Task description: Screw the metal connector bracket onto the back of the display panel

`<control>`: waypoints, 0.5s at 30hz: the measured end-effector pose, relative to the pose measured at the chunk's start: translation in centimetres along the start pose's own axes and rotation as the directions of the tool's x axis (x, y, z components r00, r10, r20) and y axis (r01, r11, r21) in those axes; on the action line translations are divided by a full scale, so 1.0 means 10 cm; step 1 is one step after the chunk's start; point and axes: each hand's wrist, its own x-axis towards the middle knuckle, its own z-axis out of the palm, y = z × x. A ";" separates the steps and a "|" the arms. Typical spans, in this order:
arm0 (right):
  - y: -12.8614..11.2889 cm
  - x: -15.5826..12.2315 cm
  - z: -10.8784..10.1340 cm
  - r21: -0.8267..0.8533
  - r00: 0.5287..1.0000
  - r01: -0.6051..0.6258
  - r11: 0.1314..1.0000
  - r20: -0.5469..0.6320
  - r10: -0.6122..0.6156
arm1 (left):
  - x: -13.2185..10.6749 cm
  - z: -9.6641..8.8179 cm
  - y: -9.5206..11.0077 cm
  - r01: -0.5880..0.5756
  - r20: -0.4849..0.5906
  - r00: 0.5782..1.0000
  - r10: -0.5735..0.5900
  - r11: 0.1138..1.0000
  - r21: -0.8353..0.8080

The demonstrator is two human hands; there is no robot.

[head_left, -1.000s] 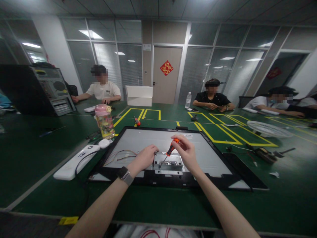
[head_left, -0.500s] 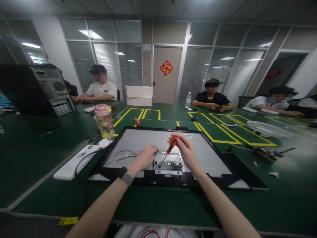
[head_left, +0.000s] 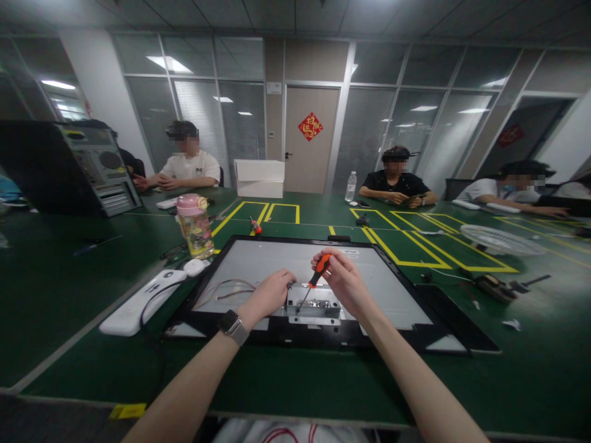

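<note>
An orange-and-black screwdriver is gripped by its handle in my right hand. It leans, and its tip meets the lower left part of a silver metal bracket. My left hand has its fingers closed at the bracket's upper left corner; the exact grip is partly hidden. Under both hands a large display panel, grey with a black frame, lies flat on the green table. Thin wires run across the panel towards my left hand.
Left of the panel are a white power strip and a pink-lidded bottle. A computer case stands farther left, a white box behind. To the right lie a dark flat piece and a tool. Several people sit across.
My right hand and the screwdriver handle have shifted very slightly, while the tip stays on the bracket. My left hand has not moved. The person at the left has moved their hands.
</note>
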 end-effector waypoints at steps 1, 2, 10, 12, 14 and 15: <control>0.00 0.00 0.00 0.000 1.000 0.003 1.000 0.004 -0.003 | 0.00 0.00 0.00 0.001 0.000 1.000 -0.001 1.000 0.000; 0.01 0.00 0.00 -0.003 1.000 0.006 1.000 0.004 -0.006 | 0.00 0.00 0.00 0.002 0.001 1.000 -0.002 1.000 0.000; 0.01 0.00 -0.02 0.017 0.999 -0.040 0.999 0.022 0.039 | -0.01 0.00 0.00 0.004 -0.005 1.000 -0.004 1.000 0.000; 0.00 0.00 0.00 0.042 0.997 -0.060 0.997 0.041 0.058 | -0.01 0.00 0.00 0.003 -0.005 1.000 -0.003 1.000 0.001; -0.01 -0.01 0.01 0.059 0.996 -0.070 0.996 0.054 0.067 | 0.00 0.00 0.00 0.002 -0.002 1.000 -0.002 1.000 0.003; -0.01 -0.01 0.02 0.061 0.996 -0.073 0.995 0.056 0.070 | 0.00 0.01 0.00 0.002 -0.001 1.000 -0.002 1.000 0.003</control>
